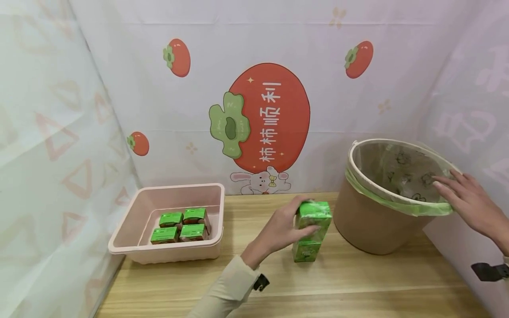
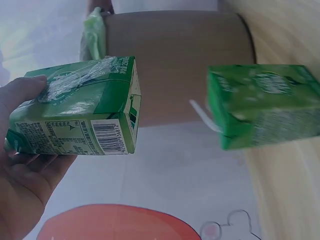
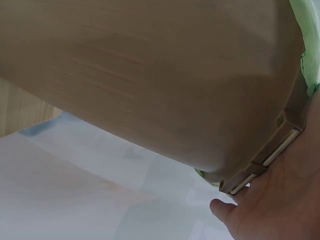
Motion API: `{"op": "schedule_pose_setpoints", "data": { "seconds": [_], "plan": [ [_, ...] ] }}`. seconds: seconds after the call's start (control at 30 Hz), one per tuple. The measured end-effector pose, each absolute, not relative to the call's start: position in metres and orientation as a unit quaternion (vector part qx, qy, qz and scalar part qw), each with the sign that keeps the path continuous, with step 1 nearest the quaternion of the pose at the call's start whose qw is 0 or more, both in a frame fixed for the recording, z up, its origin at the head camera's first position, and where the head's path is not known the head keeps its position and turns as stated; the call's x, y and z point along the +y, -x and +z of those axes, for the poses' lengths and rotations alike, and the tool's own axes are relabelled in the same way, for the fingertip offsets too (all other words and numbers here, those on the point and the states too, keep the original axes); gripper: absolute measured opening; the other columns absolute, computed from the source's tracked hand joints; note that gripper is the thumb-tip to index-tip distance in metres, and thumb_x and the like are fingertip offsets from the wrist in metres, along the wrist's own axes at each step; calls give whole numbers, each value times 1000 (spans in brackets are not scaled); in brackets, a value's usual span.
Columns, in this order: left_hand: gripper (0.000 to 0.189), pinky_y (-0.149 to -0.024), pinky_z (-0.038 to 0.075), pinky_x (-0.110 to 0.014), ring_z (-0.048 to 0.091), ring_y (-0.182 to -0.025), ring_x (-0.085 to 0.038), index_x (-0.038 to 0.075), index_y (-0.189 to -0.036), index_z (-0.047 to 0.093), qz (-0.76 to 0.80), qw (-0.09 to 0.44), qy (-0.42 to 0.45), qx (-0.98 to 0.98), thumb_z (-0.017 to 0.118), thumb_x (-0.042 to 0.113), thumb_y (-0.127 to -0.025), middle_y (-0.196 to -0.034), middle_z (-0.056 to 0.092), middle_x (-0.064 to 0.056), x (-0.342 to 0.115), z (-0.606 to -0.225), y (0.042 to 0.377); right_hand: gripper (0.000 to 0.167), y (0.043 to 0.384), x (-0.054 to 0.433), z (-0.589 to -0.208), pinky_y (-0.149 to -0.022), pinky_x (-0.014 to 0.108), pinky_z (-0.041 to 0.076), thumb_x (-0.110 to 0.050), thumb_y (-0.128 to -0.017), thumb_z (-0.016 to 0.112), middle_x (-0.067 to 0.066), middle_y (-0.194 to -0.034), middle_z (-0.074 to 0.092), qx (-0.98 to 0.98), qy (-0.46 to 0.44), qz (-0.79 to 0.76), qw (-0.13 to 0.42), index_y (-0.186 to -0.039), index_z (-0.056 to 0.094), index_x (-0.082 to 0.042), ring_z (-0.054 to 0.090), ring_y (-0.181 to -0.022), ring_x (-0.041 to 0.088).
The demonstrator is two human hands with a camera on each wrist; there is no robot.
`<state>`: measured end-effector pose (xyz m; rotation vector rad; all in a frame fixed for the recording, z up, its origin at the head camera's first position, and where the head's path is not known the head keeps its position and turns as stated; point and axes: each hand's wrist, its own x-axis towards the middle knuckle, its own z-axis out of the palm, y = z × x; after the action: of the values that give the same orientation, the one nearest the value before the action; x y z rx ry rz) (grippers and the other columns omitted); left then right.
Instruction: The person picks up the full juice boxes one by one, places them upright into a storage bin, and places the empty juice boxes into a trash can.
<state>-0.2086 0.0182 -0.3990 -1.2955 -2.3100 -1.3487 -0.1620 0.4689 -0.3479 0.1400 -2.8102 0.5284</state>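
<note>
My left hand point(image 1: 284, 225) grips a green carton point(image 2: 75, 107) with a barcode and some clear film on it, thumb on one side and fingers on the other. A second green carton point(image 1: 306, 251) stands on the table just below it; the left wrist view shows a gap between the two and a thin white strip beside the second one. My right hand point(image 1: 473, 203) rests on the rim of a brown bin point(image 1: 374, 229) with its fingers extended over the edge. The fingers are hidden in the right wrist view, where the thumb point(image 3: 222, 210) sticks out below the rim.
A light green bag point(image 1: 421, 208) lines the bin and folds over its rim. On the left, a pink tub point(image 1: 171, 252) holds several small green-topped boxes point(image 1: 192, 232). Printed cloth walls point(image 1: 119, 57) enclose the wooden table point(image 1: 270, 300) at the back and sides.
</note>
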Motion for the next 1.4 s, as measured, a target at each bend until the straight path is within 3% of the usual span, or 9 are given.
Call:
{"op": "schedule_pose_setpoints", "data": {
  "seconds": [0.37,0.63,1.1,1.4],
  "plan": [
    [63,-83,48,-7,56,-100,0,9,-143,52,-437,104,483,-751,86,22,-92,-122,65,-3,88,-347,232,57,160,467,-345,-120,74,-13,-24,-117,32,51,-156,18,-975,-42,172,135,-145,35,25,-9,-155,59],
    [63,-74,48,-9,57,-90,-3,10,-143,51,-432,116,491,-748,86,24,-92,-113,65,-3,125,-314,244,52,161,467,-347,-124,67,-12,-20,-116,33,53,-147,31,-971,-73,169,153,-138,44,26,-1,-156,59],
    [60,-75,47,-9,56,-93,0,13,-145,52,-410,111,462,-779,81,32,-96,-120,63,4,180,-267,262,53,162,472,-350,-118,79,-8,-24,-116,34,52,-153,24,-969,-52,196,140,-139,46,22,-1,-151,67],
    [62,-74,46,-8,56,-95,2,16,-147,51,-395,105,443,-798,80,37,-96,-126,63,6,210,-255,275,51,161,472,-347,-122,72,-10,-20,-115,34,53,-153,24,-962,-77,215,151,-138,48,23,1,-152,66]
  ]
}}
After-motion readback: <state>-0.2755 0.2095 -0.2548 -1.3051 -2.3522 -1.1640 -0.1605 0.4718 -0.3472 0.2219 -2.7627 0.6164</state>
